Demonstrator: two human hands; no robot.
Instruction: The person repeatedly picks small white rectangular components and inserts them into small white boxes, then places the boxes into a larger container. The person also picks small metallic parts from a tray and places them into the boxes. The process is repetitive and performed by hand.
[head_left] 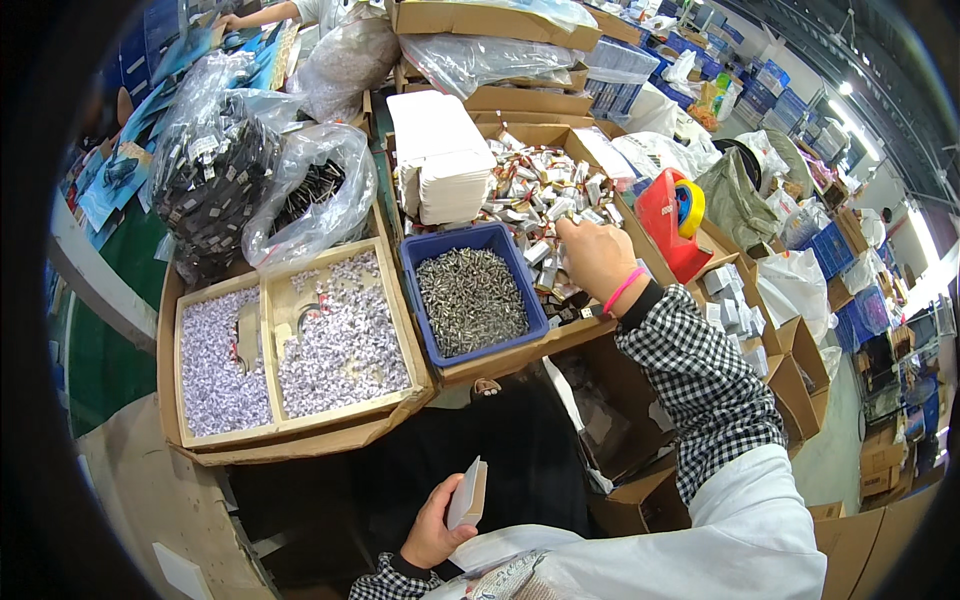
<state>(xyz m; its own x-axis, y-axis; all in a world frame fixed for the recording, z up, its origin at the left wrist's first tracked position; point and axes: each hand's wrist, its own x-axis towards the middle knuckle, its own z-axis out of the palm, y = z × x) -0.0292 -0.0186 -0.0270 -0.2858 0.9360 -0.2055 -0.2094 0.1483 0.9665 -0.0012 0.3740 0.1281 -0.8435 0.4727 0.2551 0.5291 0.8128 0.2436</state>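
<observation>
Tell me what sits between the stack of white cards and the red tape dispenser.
A cardboard box of small wrapped pieces, seen in the head view; the right hand reaches into it.

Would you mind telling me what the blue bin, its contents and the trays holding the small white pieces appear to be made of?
The blue bin looks like moulded plastic: even colour, smooth rounded rim. The small parts in it seem metal, grey with glinting highlights, though too small to be sure. The trays look like plain brown cardboard, matte, with raw cut edges.

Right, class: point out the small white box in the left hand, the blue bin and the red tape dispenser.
small white box (pixel 467 494), head view, flat side face.
blue bin (pixel 417 305), head view, left wall.
red tape dispenser (pixel 660 222), head view, red body.
</observation>
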